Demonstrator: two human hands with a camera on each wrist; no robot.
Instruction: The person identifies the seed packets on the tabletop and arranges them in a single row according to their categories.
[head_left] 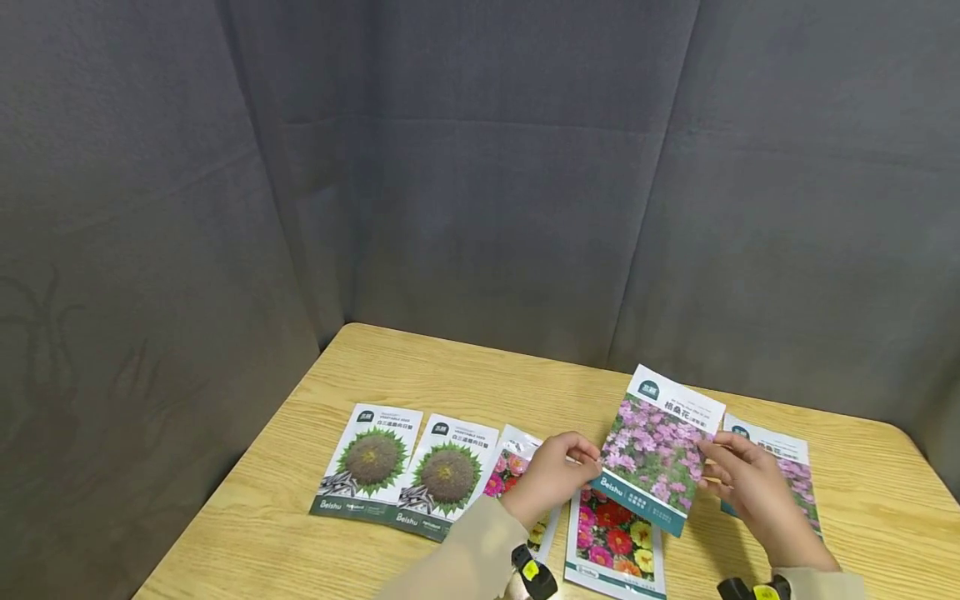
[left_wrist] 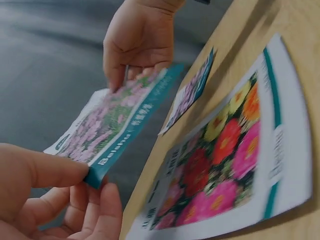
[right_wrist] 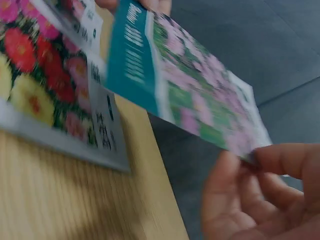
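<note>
A seed packet with pink-purple flowers and a teal bottom band [head_left: 656,450] is held above the table between both hands. My left hand [head_left: 553,473] pinches its lower left corner between thumb and fingers. At the packet's right edge, my right hand [head_left: 750,483] pinches it the same way. Under it on the table lies a packet with red, pink and yellow flowers [head_left: 617,542]. A second such multicoloured packet [head_left: 517,454] is partly hidden behind the left hand. Behind the right hand lies another pink-purple flower packet [head_left: 795,471], partly covered.
Two sunflower seed packets [head_left: 371,458] [head_left: 448,471] lie side by side at the left of the wooden table [head_left: 255,483]. They touch or slightly overlap, along with the multicoloured packet beside them. Grey fabric [head_left: 487,208] hangs behind the table.
</note>
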